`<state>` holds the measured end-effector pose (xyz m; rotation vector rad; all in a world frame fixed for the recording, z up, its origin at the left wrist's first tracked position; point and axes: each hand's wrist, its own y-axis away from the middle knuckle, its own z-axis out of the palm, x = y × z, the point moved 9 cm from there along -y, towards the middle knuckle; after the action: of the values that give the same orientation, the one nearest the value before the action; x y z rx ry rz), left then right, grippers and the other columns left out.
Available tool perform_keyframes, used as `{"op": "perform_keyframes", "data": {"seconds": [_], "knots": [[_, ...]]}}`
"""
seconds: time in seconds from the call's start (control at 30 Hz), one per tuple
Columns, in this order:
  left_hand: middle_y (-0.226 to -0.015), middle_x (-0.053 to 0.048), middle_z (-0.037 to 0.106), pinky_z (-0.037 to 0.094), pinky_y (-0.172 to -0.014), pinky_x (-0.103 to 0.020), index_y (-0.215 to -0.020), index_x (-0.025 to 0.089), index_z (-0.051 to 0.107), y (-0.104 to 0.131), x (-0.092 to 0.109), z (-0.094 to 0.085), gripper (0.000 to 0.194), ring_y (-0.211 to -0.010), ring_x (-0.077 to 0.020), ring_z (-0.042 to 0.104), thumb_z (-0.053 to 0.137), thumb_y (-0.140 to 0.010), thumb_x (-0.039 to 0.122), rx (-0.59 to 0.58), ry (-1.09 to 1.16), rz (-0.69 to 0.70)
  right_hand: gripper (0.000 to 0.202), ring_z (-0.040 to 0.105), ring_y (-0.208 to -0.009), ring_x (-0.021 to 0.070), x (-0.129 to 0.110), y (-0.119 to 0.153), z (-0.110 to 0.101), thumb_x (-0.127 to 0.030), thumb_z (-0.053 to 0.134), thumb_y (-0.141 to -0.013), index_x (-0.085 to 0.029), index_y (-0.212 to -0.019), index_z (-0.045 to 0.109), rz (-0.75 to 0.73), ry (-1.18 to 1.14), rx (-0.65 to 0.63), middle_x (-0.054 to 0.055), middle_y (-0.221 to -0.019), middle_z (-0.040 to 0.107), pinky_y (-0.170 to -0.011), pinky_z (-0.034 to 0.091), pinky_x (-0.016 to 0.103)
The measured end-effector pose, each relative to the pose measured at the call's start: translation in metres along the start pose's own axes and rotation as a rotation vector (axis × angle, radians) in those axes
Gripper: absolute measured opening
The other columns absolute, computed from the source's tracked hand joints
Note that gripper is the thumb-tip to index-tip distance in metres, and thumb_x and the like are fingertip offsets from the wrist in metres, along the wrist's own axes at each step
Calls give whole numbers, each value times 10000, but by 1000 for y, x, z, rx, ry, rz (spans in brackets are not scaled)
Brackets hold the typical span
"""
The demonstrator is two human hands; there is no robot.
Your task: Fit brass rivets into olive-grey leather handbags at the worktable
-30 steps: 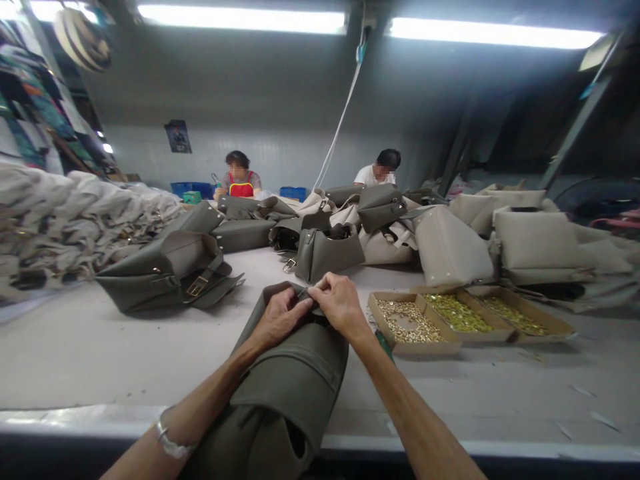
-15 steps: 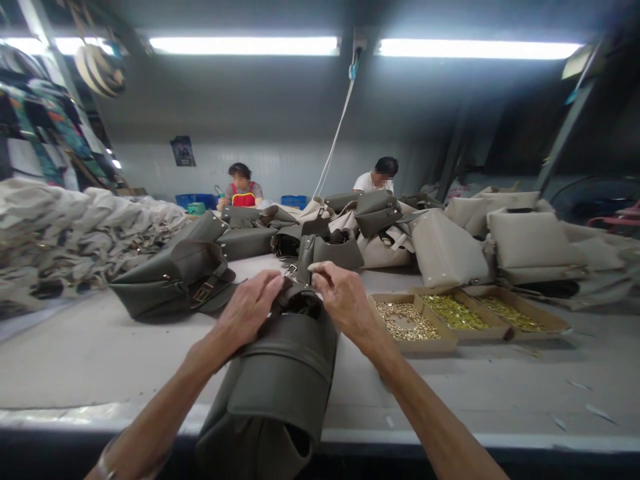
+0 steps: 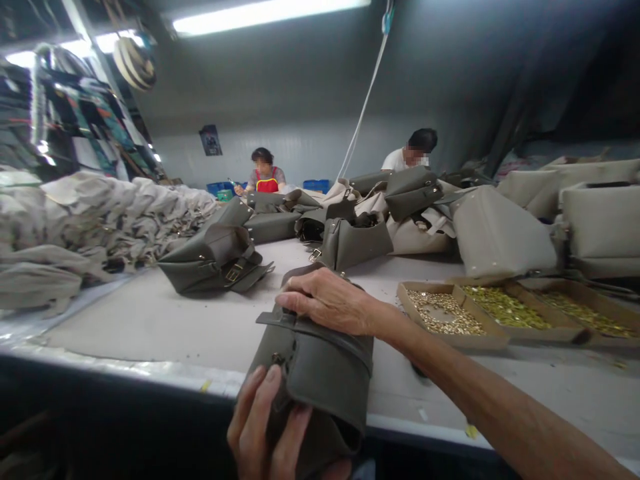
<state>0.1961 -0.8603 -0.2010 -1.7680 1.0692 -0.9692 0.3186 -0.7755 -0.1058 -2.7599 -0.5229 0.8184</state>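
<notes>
A dark grey-green handbag (image 3: 327, 370) lies at the front edge of the table, its near end jutting past the edge. My left hand (image 3: 267, 417) grips that near end, with fingers curled over the side by a small metal fitting; its palm is hidden. Across the far part of the bag, my right hand (image 3: 333, 300) is closed with fingers bent over the top and a strap (image 3: 275, 320) sticking out beside it. Another dark bag (image 3: 215, 263) with a gold buckle lies to the left, and a further dark bag (image 3: 357, 243) stands just beyond my right hand.
Cardboard trays of small gold metal parts (image 3: 443, 313) stand at the right. Beige bags (image 3: 505, 230) are piled behind them. At the left is a heap of pale bag pieces (image 3: 100, 213). Two people (image 3: 267, 175) sit across the table.
My left hand has moved from the bag's far end down to its near end. My right hand now lies over the top. The bag has turned slightly, and the view has swung left.
</notes>
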Motion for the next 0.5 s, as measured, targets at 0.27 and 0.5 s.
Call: {"op": "perform_keyframes", "data": {"seconds": [0.27, 0.5], "knots": [[-1429, -233, 298, 349, -1015, -635, -1360, 131, 319, -13, -15, 18, 753, -1316, -441, 306, 675, -697, 90, -13, -10, -22, 475, 318, -511, 84, 24, 53, -72, -471, 357, -949, -177, -575, 373, 258, -106, 588, -43, -547, 343, -493, 245, 230], [-1498, -150, 207, 370, -1039, -602, -1290, 233, 410, -53, -50, 26, 528, -1391, -364, 198, 552, -813, 57, -240, -41, 20, 416, 481, -485, 96, -24, 98, -60, -355, 330, -984, -186, -647, 507, 201, 119, 670, -26, -554, 522, -463, 349, 220]]}}
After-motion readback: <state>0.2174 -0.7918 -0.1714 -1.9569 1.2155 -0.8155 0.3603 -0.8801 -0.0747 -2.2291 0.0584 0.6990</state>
